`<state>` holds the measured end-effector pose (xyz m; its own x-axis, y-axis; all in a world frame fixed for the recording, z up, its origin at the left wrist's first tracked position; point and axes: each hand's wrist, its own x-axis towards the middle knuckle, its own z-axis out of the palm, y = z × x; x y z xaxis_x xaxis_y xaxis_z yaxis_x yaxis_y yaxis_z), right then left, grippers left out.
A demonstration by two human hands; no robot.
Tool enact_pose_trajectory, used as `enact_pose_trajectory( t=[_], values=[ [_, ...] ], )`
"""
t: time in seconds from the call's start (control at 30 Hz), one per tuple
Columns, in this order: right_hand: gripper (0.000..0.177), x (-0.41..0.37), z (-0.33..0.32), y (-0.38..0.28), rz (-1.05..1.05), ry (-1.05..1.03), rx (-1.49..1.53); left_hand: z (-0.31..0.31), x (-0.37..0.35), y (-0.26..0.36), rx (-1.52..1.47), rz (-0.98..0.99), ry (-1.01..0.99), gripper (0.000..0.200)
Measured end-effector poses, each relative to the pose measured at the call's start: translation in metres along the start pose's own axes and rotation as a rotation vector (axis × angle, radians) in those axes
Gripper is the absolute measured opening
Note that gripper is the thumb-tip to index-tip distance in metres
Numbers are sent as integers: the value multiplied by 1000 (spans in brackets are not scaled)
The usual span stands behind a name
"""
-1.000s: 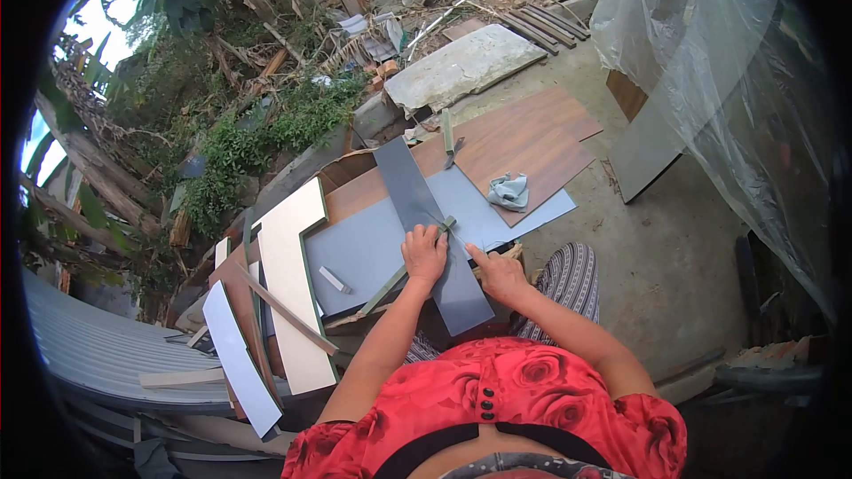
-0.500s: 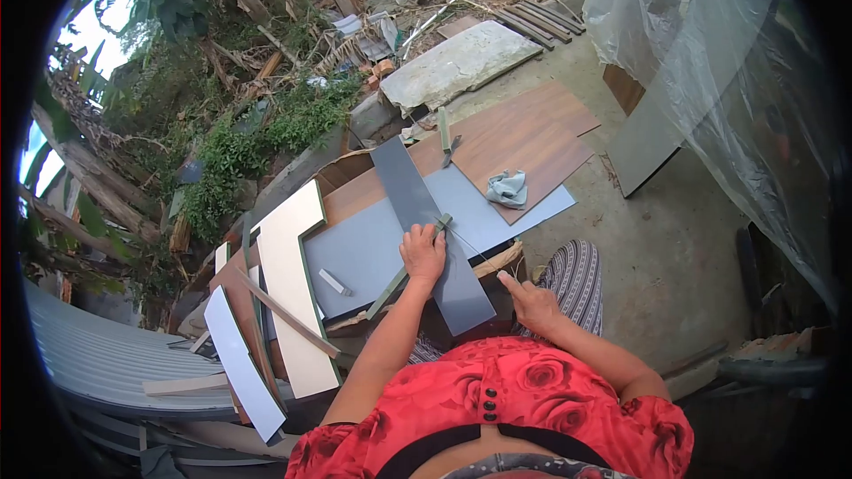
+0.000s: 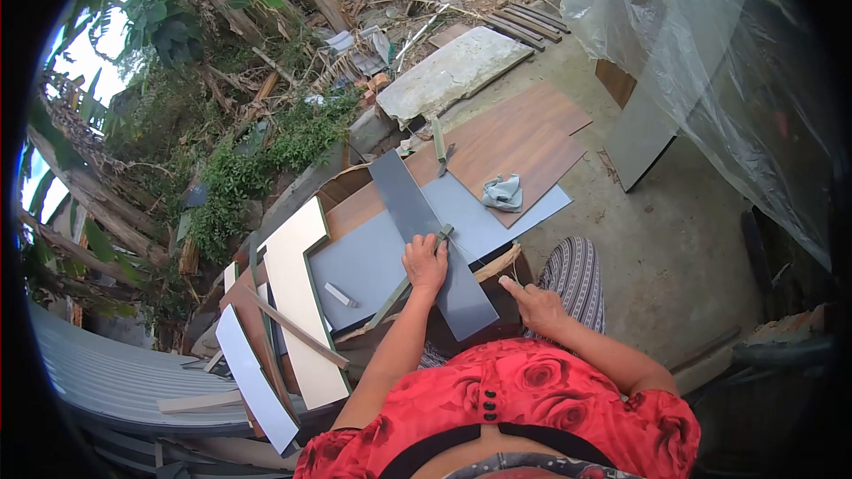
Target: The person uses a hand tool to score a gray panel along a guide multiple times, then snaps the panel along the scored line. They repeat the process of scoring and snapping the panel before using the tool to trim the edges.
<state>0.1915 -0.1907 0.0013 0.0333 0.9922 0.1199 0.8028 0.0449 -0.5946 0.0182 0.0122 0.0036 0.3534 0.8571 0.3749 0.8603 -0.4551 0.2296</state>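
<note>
Where the left hand [image 3: 426, 266] bears down: I see its fingers bunched over the narrow greenish strip [image 3: 391, 302], which slants across the dark grey board [image 3: 469, 302].
Right hand [image 3: 535, 306]: apart from the board, to its right, mostly curled with one finger extended; from my remote view, I cannot tell whether it pinches the thin strand [image 3: 469, 255].
Thin strand: reaches from near the strip's upper end toward the right hand.
Dark grey board: lies across the grey-blue panel [image 3: 359, 248].
Small pale block [image 3: 341, 295]: on that panel, left of the left hand.
Crumpled cloth [image 3: 502, 193]: on the brown wood-grain board [image 3: 532, 142], farther out.
</note>
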Motion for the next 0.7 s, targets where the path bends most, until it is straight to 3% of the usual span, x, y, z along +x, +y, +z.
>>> enact_pose_trajectory(
  t=[0.13,0.4,0.6,0.7],
  values=[
    [58,-6,5,2,-3,40,-20,3,-1,-4,-15,23,-5,20],
    [56,105,42,-16,-64,132,-27,0,-1,-3,-15,35,-3,20],
    [58,27,18,-2,-73,140,33,-1,-2,-1,-12,-25,-28,19],
    [58,-9,8,6,17,6,-17,0,-2,-1,-17,-19,-29,19]
  ],
)
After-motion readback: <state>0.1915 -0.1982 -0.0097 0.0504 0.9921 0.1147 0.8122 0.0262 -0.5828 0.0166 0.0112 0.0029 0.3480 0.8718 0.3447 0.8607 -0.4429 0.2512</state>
